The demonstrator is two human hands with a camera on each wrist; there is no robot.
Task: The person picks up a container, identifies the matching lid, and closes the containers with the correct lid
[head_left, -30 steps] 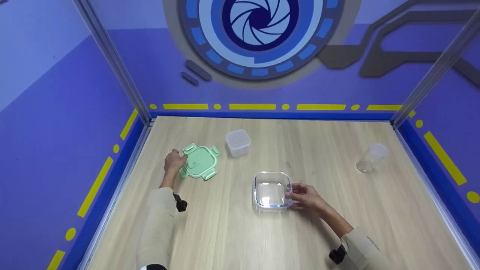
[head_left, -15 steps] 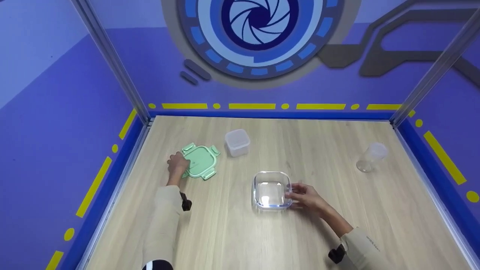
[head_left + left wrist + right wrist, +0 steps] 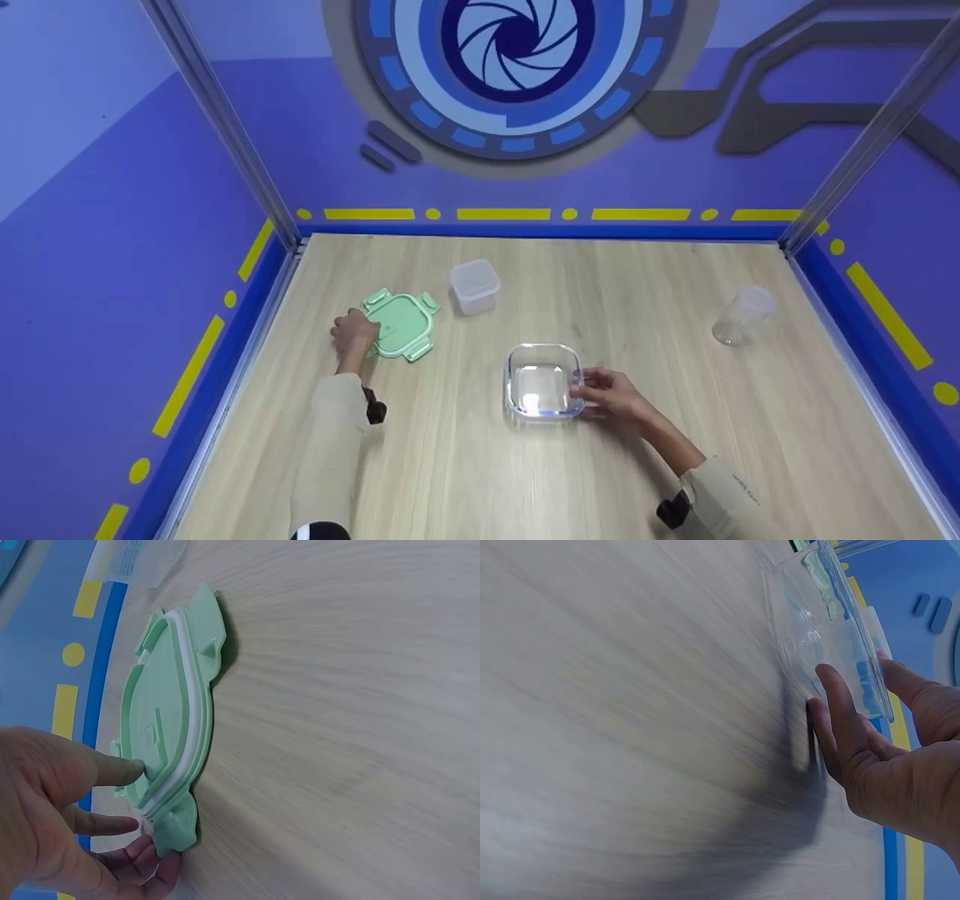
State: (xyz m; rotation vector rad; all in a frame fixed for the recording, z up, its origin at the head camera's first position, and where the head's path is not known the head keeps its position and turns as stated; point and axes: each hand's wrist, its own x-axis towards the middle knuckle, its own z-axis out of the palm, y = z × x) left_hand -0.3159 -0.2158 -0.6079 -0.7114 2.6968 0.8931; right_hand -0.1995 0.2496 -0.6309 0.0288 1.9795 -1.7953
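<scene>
A pale green snap-on lid (image 3: pixel 403 322) with side flaps and a white seal lies at the left of the table. My left hand (image 3: pixel 354 331) pinches its near left edge; in the left wrist view the thumb presses on the lid's face while the fingers (image 3: pixel 142 859) curl at the flap below. Right of centre, a square clear glass container (image 3: pixel 544 416) stands upright with its opening up. My right hand (image 3: pixel 619 395) holds it by the right wall, thumb at the rim and fingers along the outside, as the right wrist view shows.
Behind the lid stands a small frosted plastic container (image 3: pixel 475 288). A clear jar or cup (image 3: pixel 746 315) stands at the far right. Blue-purple panels (image 3: pixel 517 187) enclose the wooden table (image 3: pixel 630 300) at the back and sides.
My left hand has shifted slightly right onto the lid's edge, and its fingers have curled in from a more spread pose. The right hand and glass container have stayed put.
</scene>
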